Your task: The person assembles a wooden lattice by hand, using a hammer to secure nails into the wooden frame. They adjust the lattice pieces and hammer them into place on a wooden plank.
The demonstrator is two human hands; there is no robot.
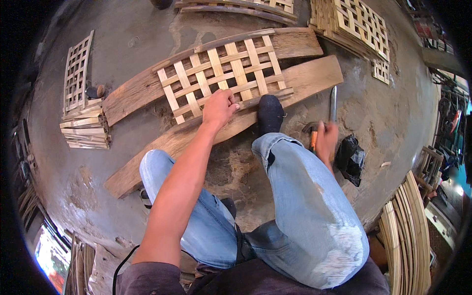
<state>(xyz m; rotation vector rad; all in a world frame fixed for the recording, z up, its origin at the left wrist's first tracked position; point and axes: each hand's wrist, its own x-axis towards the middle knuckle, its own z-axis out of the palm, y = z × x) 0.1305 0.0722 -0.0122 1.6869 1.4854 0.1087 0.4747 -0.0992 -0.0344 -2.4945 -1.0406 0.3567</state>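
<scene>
The left hand [220,107] lies flat on the near edge of a bamboo lattice [223,73], fingers [231,104] spread and pressing down, gripping nothing. The lattice rests on 2 planks [305,73] on the concrete floor [147,34], stretching away beyond the fingers. Just right of them a socked foot [270,112] presses on the lattice's near edge strip. The right hand [326,140] is closed around an orange handle [313,140]; beside its fingers a steel blade [333,103] points away over the floor. Whether the blade joins that handle I cannot tell. A black bag [350,156] lies just right of this hand. More lattices [361,24] are stacked well beyond.
</scene>
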